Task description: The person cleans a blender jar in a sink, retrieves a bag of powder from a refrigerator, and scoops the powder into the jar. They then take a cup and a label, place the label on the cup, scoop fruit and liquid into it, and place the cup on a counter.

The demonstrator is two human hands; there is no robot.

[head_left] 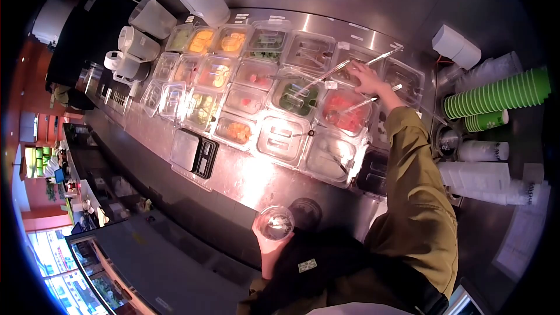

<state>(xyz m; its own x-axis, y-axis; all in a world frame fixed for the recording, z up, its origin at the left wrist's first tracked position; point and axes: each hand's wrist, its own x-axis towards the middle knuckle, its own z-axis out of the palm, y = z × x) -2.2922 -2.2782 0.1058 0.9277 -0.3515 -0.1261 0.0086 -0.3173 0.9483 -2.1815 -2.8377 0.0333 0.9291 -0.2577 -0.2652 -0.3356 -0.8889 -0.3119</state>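
My left hand point(269, 249) is wrapped round a clear plastic cup point(276, 223), held low in front of my body near the counter's front edge. Far out over the back right of the food containers, my right hand point(366, 78) is stretched out with its fingers apart. Its fingertips are right at a clear lidded container point(357, 54) in the back row. Long metal utensil handles point(328, 74) lie close by on both sides of the fingers. Below the wrist sits a container of red cut fruit point(343, 111); left of it is one with dark green contents point(294, 96).
Rows of clear lidded containers fill the steel counter point(233, 184), some with orange and yellow fruit point(232, 41). A black scale point(205, 157) lies at the front. White-lidded pitchers point(204, 0) stand back left. Stacked green cups point(496, 94) and white cups point(475, 176) are at the right.
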